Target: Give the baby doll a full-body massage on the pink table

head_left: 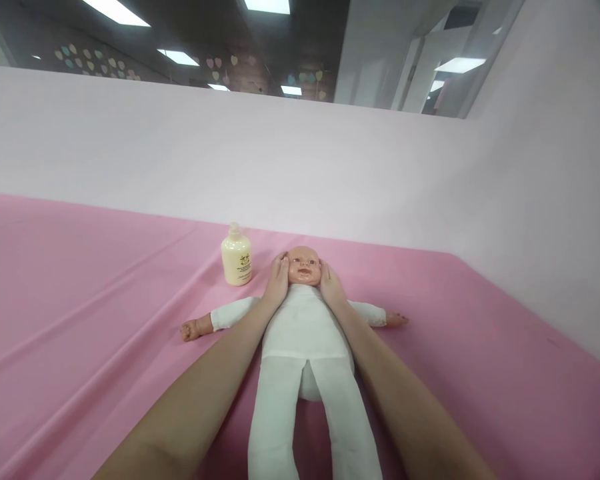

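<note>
A baby doll (306, 327) with a white cloth body lies on its back, arms spread to both sides and legs toward me. Its hard plastic head (305, 268) faces up between my two hands. My left hand (279, 279) cups the head's left side in the picture, fingers together and pointing away from me. On the opposite side my right hand (331, 283) is pressed to the head in the same way. The fingertips are partly hidden beside the head. My forearms run along both sides of the doll's body, crossing over its cloth arms.
A pale yellow pump bottle (237, 259) stands upright left of the doll's head. Beneath everything is a pink sheet (105, 320) with a few creases. A white wall (280, 167) rises behind and at the right, with a window (260, 50) above.
</note>
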Available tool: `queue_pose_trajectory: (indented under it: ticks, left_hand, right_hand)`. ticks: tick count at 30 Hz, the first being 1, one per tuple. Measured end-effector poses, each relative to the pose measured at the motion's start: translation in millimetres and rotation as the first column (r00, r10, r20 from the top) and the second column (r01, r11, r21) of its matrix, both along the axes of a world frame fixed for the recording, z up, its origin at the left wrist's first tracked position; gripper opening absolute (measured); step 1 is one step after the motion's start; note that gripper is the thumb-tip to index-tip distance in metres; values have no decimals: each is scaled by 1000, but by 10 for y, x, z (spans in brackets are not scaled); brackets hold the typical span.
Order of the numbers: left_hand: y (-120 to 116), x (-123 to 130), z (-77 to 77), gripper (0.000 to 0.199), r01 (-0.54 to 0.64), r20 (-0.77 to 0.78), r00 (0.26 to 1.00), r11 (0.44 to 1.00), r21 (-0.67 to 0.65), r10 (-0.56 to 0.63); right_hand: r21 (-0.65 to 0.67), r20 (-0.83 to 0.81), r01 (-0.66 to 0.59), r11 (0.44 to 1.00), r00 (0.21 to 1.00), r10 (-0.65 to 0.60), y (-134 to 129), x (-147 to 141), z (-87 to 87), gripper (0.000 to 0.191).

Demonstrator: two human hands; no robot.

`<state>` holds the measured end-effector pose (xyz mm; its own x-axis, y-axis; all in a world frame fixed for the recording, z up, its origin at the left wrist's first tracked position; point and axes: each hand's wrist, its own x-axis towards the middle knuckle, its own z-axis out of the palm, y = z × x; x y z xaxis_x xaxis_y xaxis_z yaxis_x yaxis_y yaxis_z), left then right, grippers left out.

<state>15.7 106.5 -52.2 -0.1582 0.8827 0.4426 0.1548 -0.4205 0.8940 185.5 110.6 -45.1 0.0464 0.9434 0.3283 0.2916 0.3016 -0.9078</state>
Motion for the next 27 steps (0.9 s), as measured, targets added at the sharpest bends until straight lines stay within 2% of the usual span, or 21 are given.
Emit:
queue_pose_trajectory:
  ticks: [5, 12, 17, 22, 27]
  left_hand:
    - [4, -5, 24, 41, -31, 13, 999, 999, 10, 30]
    - [23, -22, -17, 37, -165, -96, 980, 981, 99, 174]
    - [41, -33, -40, 38, -183, -122, 972, 975, 127, 198]
    - [40, -25, -50, 36, -205, -132, 966, 969, 139, 224]
    - [7, -12, -11, 47, -132, -122, 983, 988, 75, 140]
  right_hand:
    - [29, 1, -35, 999, 999, 35, 37, 25, -27, 49]
    - [-39, -97, -94, 995, 991, 90, 17, 23, 12, 47]
    - [-29, -34, -39, 999, 999, 38, -39, 4, 74, 43]
    - [-70, 68, -7, 998, 998, 11, -87, -15, 93, 51]
    - [-19, 0, -167, 986, 986, 167, -97, -30, 80, 58]
